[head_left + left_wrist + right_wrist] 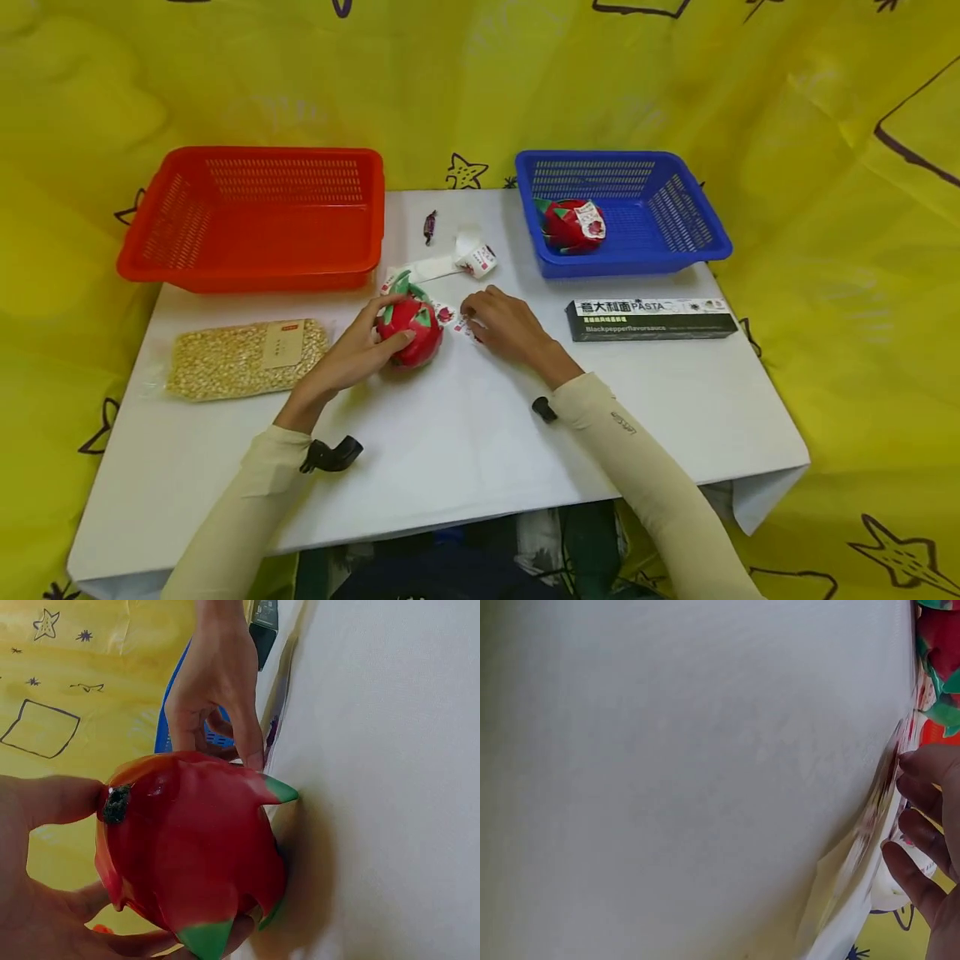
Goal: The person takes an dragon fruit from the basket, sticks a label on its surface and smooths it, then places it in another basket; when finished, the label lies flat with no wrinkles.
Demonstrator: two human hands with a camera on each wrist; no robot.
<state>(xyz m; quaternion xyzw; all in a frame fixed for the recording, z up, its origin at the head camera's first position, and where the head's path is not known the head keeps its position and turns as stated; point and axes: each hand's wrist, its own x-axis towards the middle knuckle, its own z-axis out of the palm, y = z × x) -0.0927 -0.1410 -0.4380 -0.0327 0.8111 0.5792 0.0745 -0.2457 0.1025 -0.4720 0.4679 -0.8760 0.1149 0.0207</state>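
My left hand (pixel 367 342) grips a red dragon fruit (pixel 410 333) with green leaf tips, thumb on one side and fingers round the other. In the left wrist view the dragon fruit (pixel 202 840) is held just over the white tabletop, a small dark patch near the thumb. To its right, my right hand (pixel 508 323) pinches a strip of printed stickers (pixel 446 314) at the fingertips. That strip runs beside and partly behind the fruit. The sticker roll (pixel 477 258) lies behind the right hand, its white backing unrolled.
A red basket (pixel 285 279) stands at the back left. In the blue basket (pixel 637 265) at the back right lies another dragon fruit (pixel 573 227) bearing a sticker. A bag of yellow grains (pixel 232 362), a pasta box (pixel 652 321) and a wrapped candy (pixel 430 227) lie on the table.
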